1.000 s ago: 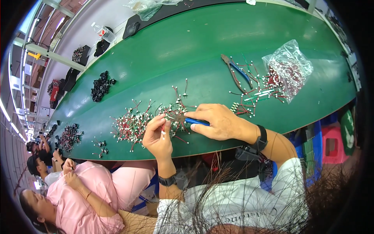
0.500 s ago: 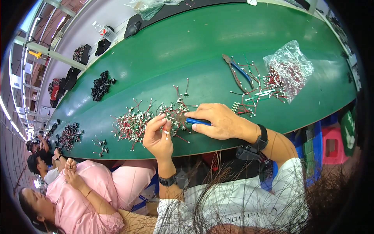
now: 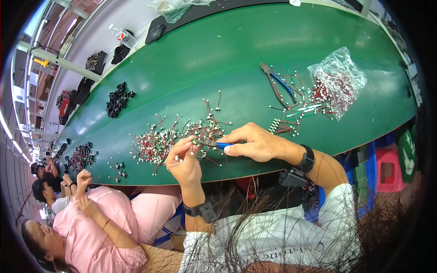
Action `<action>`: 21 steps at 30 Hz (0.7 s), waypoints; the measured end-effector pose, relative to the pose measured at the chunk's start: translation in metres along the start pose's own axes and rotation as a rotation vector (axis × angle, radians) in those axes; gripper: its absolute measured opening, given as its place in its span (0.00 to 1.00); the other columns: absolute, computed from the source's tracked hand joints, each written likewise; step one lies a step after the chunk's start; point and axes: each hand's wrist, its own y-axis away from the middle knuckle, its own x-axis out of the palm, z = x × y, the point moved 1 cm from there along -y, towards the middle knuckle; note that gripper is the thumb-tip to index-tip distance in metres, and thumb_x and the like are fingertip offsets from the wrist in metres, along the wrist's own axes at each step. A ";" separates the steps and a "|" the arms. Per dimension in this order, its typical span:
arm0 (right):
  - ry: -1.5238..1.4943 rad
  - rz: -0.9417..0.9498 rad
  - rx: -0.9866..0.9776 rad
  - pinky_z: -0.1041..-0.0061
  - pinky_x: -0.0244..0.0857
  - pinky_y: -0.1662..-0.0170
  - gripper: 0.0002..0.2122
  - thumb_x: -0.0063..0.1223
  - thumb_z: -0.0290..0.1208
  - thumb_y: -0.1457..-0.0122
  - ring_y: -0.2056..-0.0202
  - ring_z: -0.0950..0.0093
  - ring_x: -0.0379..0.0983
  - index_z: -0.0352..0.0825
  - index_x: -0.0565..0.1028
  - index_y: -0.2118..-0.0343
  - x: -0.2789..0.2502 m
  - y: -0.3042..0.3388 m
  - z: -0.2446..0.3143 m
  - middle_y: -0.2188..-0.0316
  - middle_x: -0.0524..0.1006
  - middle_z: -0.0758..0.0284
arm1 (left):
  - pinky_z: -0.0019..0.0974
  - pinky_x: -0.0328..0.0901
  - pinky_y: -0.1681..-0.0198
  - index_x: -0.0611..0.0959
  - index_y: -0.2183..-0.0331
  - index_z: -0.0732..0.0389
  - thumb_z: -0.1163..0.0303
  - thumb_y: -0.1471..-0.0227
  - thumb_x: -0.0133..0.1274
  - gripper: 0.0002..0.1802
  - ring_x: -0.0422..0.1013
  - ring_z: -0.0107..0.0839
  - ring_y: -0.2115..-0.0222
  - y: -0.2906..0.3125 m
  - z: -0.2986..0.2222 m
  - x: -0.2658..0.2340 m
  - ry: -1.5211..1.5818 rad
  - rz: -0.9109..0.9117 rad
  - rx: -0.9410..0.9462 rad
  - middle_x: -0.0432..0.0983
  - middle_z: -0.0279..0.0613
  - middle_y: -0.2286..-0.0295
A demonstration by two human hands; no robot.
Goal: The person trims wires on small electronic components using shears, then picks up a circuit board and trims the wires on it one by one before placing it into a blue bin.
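Note:
My left hand pinches a small wired connector piece, its white ends showing by the fingertips; the rest is hidden by the fingers. In my right hand is a pair of blue-handled pliers, and its metal jaws reach the piece at my left fingertips. Whether the jaws are closed on it is too small to tell. Just beyond both hands lies a loose pile of connector pieces with red and dark wires and white plugs.
Another pair of pliers lies at the right, near a clear bag of red-wired parts. Black parts are heaped at the left on the green table. A co-worker in pink sits to my left.
The pliers' jaws have come up to the piece in my left hand, and my right fingers have drawn back around the handles. The co-worker's hands have moved apart.

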 end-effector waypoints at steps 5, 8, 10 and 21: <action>-0.136 0.010 0.063 0.75 0.63 0.73 0.19 0.52 0.39 0.43 0.77 0.78 0.70 0.32 0.77 0.53 0.002 -0.001 -0.001 0.80 0.75 0.63 | 0.32 0.71 0.58 0.82 0.65 0.64 0.82 0.53 0.60 0.10 0.75 0.34 0.63 0.000 0.008 -0.004 0.276 -0.040 -0.155 0.78 0.53 0.61; -0.285 0.061 0.150 0.76 0.63 0.73 0.18 0.52 0.39 0.43 0.77 0.79 0.71 0.32 0.78 0.55 0.003 -0.002 -0.002 0.79 0.77 0.63 | 0.33 0.71 0.57 0.82 0.64 0.58 0.78 0.48 0.58 0.08 0.74 0.32 0.63 0.000 0.008 -0.007 0.502 0.033 -0.240 0.78 0.47 0.59; -0.190 -0.014 0.106 0.71 0.66 0.70 0.17 0.52 0.39 0.43 0.74 0.72 0.74 0.32 0.79 0.57 0.000 0.001 0.004 0.77 0.77 0.60 | 0.31 0.69 0.57 0.82 0.63 0.59 0.77 0.47 0.57 0.08 0.73 0.31 0.63 0.000 0.008 -0.009 0.492 0.043 -0.258 0.78 0.47 0.60; 0.592 -0.412 -0.154 0.64 0.67 0.61 0.20 0.54 0.36 0.45 0.66 0.58 0.72 0.31 0.73 0.51 0.003 0.006 0.002 0.66 0.74 0.57 | 0.34 0.70 0.54 0.78 0.57 0.69 0.81 0.46 0.54 0.12 0.74 0.32 0.62 0.000 -0.005 -0.005 0.112 -0.086 -0.154 0.76 0.47 0.59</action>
